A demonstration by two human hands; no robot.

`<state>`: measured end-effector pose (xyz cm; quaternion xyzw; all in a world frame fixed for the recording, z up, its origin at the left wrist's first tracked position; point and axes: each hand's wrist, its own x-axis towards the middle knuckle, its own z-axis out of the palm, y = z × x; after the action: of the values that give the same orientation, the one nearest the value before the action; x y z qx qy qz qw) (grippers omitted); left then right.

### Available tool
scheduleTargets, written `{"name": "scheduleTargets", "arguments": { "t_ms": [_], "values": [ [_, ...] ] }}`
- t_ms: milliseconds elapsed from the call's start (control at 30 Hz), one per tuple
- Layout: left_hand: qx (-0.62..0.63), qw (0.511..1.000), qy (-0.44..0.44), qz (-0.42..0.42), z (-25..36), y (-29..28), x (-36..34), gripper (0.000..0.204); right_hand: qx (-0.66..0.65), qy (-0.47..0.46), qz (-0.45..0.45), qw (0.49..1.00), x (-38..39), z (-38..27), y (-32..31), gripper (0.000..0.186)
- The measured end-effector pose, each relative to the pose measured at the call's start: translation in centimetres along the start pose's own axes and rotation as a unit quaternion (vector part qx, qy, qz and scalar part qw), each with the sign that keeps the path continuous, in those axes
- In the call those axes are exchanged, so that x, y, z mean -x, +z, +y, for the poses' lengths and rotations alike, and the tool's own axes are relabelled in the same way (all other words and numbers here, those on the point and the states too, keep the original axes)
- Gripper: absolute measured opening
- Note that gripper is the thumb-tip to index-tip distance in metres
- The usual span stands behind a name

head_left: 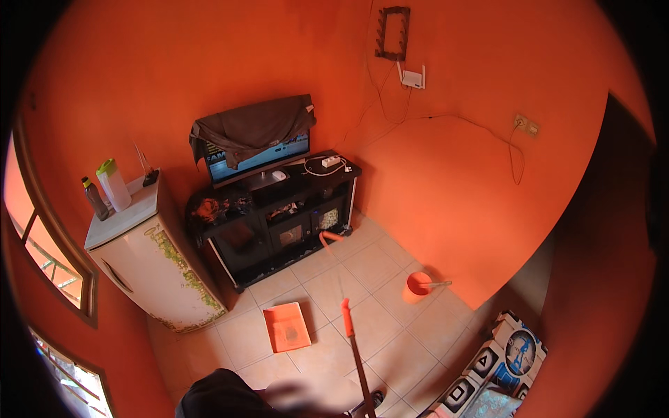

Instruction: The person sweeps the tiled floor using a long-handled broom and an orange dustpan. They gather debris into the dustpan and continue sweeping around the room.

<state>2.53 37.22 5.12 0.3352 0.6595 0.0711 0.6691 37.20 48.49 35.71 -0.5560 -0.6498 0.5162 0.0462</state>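
Note:
A long dark pole (359,369) rises from the lower edge, with the orange handle (348,319) of a paint roller at its upper end. From that handle a thin wire frame (336,272) runs up to an orange bent end (330,237) in front of the black cabinet. My left arm reaches across the bottom toward the pole; its bare part, my left hand (313,392) included, is smeared by motion, so its fingers cannot be made out. The dark sleeve (217,394) is beside it. My right hand is out of view. On the tiles lies an orange paint tray (286,327).
An orange bucket (417,287) with a stick-like handle stands by the right wall. A white fridge (157,268) with bottles on top is at left. The black cabinet (244,254) carries a cloth-draped screen (261,150). A patterned box-like seat (488,362) lies at lower right.

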Motion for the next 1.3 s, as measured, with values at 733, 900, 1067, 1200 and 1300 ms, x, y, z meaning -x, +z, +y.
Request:
{"name": "scheduleTargets", "arguments": {
  "t_ms": [733, 900, 1067, 1200, 1300],
  "values": [
    [0.173, 0.721, 0.587, 0.326, 60.8, -5.1, 21.8, 0.034, -0.175, -0.362, 0.063, 0.914, -10.1, -14.6, -16.8, 0.061],
    [0.163, 0.651, 0.615, 0.414, 60.5, -14.8, 25.9, 0.013, -0.214, -0.371, -0.021, 0.904, -11.6, -20.9, -15.8, 0.072],
    [0.189, 0.593, 0.640, 0.450, 60.0, -28.7, 31.9, 0.011, -0.180, -0.333, -0.166, 0.910, -12.8, -19.1, -10.7, 0.040],
    [0.133, 0.571, 0.647, 0.488, 58.7, -38.3, 37.3, 0.011, -0.230, -0.318, -0.215, 0.894, -16.4, -19.5, -5.8, 0.039],
    [0.115, 0.560, 0.656, 0.493, 57.9, -45.1, 40.2, 0.010, -0.330, -0.254, -0.312, 0.854, -16.9, -23.6, -3.5, 0.042]
  ]
}}
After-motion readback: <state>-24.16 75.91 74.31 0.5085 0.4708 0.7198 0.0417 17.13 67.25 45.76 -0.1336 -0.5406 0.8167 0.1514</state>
